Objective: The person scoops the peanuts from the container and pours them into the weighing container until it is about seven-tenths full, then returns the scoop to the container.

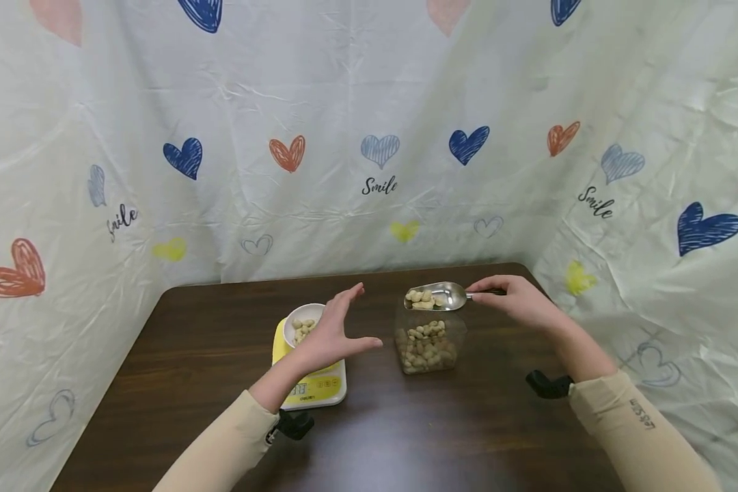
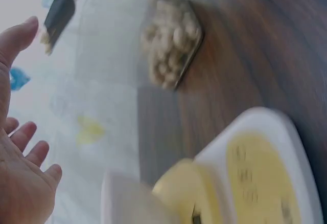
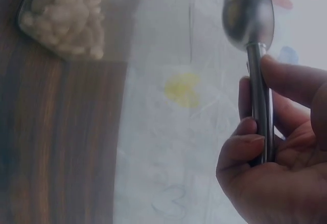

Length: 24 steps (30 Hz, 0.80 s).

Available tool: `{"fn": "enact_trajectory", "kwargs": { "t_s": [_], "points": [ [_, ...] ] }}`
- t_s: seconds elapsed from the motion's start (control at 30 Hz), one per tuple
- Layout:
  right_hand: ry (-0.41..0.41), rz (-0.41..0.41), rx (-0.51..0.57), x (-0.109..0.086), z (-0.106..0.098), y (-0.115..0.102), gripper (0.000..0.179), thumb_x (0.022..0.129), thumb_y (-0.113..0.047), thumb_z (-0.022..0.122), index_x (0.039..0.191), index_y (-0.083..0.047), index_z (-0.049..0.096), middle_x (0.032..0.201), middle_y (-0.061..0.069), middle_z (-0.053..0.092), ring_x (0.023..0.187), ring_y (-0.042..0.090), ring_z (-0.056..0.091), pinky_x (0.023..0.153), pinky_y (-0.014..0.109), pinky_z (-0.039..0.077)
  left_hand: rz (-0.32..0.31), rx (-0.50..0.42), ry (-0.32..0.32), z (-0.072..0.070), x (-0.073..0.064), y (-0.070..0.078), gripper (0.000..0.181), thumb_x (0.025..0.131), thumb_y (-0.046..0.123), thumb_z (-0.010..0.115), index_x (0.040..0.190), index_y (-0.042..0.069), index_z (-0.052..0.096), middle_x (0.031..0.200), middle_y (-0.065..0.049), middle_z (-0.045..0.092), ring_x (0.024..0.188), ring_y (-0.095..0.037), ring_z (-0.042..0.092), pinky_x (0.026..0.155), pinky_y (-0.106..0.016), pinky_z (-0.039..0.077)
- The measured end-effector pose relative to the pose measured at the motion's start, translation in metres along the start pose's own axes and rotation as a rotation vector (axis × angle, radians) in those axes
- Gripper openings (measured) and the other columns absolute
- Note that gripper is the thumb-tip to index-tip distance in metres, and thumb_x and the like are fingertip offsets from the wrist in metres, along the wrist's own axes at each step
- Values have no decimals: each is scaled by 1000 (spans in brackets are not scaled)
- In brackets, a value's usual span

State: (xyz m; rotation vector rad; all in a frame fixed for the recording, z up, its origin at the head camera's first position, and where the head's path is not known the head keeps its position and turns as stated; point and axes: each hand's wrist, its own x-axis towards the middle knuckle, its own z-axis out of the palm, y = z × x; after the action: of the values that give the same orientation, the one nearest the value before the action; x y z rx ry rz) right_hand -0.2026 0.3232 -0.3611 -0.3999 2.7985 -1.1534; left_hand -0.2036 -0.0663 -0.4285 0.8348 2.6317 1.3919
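My right hand grips the handle of a metal scoop, fingers curled round it in the right wrist view. Several peanuts lie in the scoop's bowl, which is over a clear plastic container partly filled with peanuts. My left hand holds nothing; its fingers are spread and the thumb points toward the container. Beneath and behind it, a white bowl with some peanuts stands on a yellow-and-white kitchen scale. The left hand and wrist cover part of the bowl and scale.
Both things stand on a dark wooden table, the scale to the left of the container. A white curtain printed with hearts hangs behind the table and along its sides. Black straps with camera mounts sit at both wrists.
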Motion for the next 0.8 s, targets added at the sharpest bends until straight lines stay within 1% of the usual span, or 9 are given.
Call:
{"fn": "enact_trajectory", "kwargs": {
  "t_s": [0.1, 0.17, 0.27, 0.37, 0.47, 0.53, 0.6, 0.7, 0.8],
  "points": [
    [13, 9, -1, 2, 4, -5, 37, 102, -41, 64, 128, -16, 72, 132, 8, 64, 116, 28, 60, 91, 46, 49, -1, 15, 33, -19, -11, -6, 110, 79, 62, 82, 164, 29, 21, 160, 10, 31, 149, -17, 22, 114, -53, 31],
    [18, 5, -2, 4, 6, -8, 38, 102, -44, 63, 128, -17, 72, 135, 8, 63, 118, 28, 59, 91, 47, 49, -15, 30, 51, -31, -18, -11, 109, 79, 61, 82, 163, 29, 22, 160, 11, 31, 149, -16, 22, 114, -53, 31],
    [25, 1, 0, 8, 11, -14, 38, 101, -45, 63, 127, -19, 72, 137, 9, 61, 121, 30, 58, 92, 49, 48, -56, 59, 77, -49, -28, -22, 108, 79, 59, 83, 163, 30, 22, 161, 10, 30, 148, -17, 21, 112, -55, 32],
    [17, 5, 11, 12, 19, -22, 38, 101, -45, 64, 128, -19, 71, 139, 9, 60, 122, 31, 57, 92, 50, 49, -104, 77, 93, -65, -38, -34, 109, 80, 54, 85, 163, 29, 21, 162, 6, 28, 150, -20, 18, 113, -58, 31],
    [1, 9, 35, 18, 27, -30, 38, 101, -45, 65, 128, -20, 71, 140, 9, 59, 121, 31, 58, 93, 51, 50, -140, 85, 103, -78, -47, -46, 110, 79, 50, 87, 164, 26, 20, 164, 0, 25, 151, -25, 15, 113, -61, 29],
    [-9, 6, 49, 22, 33, -35, 37, 100, -45, 65, 127, -21, 71, 140, 7, 59, 122, 30, 57, 93, 50, 49, -152, 93, 97, -84, -51, -53, 112, 78, 51, 87, 164, 25, 20, 165, -3, 23, 152, -28, 14, 113, -63, 28],
    [-20, 5, 62, 27, 40, -40, 36, 100, -45, 66, 127, -22, 72, 140, 6, 58, 124, 30, 56, 94, 50, 49, -160, 102, 88, -87, -55, -61, 113, 78, 52, 87, 164, 23, 20, 166, -5, 21, 152, -31, 13, 112, -64, 28],
    [-37, 2, 74, 34, 49, -47, 34, 99, -46, 67, 125, -24, 72, 141, 5, 57, 125, 29, 55, 94, 50, 48, -175, 114, 67, -86, -57, -72, 115, 78, 55, 86, 164, 21, 19, 166, -8, 20, 152, -34, 14, 112, -65, 27],
    [-49, -1, 83, 40, 58, -55, 33, 99, -44, 67, 125, -25, 72, 141, 5, 57, 126, 30, 55, 94, 50, 48, -189, 133, 50, -83, -58, -84, 117, 77, 55, 86, 164, 17, 19, 166, -12, 20, 151, -38, 14, 113, -65, 26]
  ]
}}
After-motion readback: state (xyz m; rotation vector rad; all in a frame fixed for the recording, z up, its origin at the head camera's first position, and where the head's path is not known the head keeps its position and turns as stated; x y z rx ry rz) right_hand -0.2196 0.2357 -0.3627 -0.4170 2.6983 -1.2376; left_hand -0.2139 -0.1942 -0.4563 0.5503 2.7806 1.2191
